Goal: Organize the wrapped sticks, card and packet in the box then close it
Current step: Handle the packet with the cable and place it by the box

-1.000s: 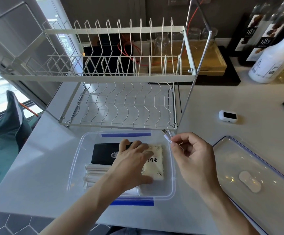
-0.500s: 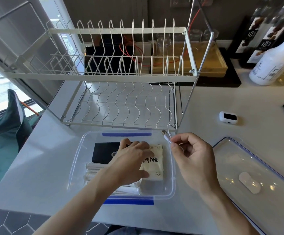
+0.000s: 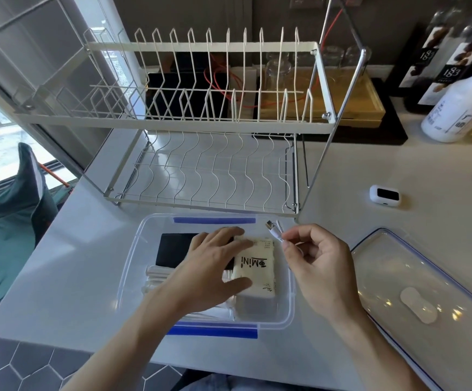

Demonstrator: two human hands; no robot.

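A clear plastic box (image 3: 133,258) with blue clips stands on the white counter, near its front edge. Inside lie a black card (image 3: 172,248) at the back left, several white wrapped sticks (image 3: 157,276) in front of it, and a cream packet (image 3: 258,268) printed "MiNi" on the right. My left hand (image 3: 215,268) lies flat inside the box over the card and sticks, with fingertips and thumb touching the packet's left edge. Above the box's right rim, my right hand (image 3: 321,266) pinches a white cable (image 3: 275,232) with a metal plug. The clear lid (image 3: 438,277) lies to the right.
A white two-tier dish rack (image 3: 209,176) stands directly behind the box. A small white device (image 3: 385,195) sits on the counter to the right. A white spray bottle (image 3: 460,108) and dark bottles stand at the back right. The counter ends on the left above a tiled floor.
My left hand has slid to the left off the packet, uncovering its print. My right hand still holds the cable in about the same place.
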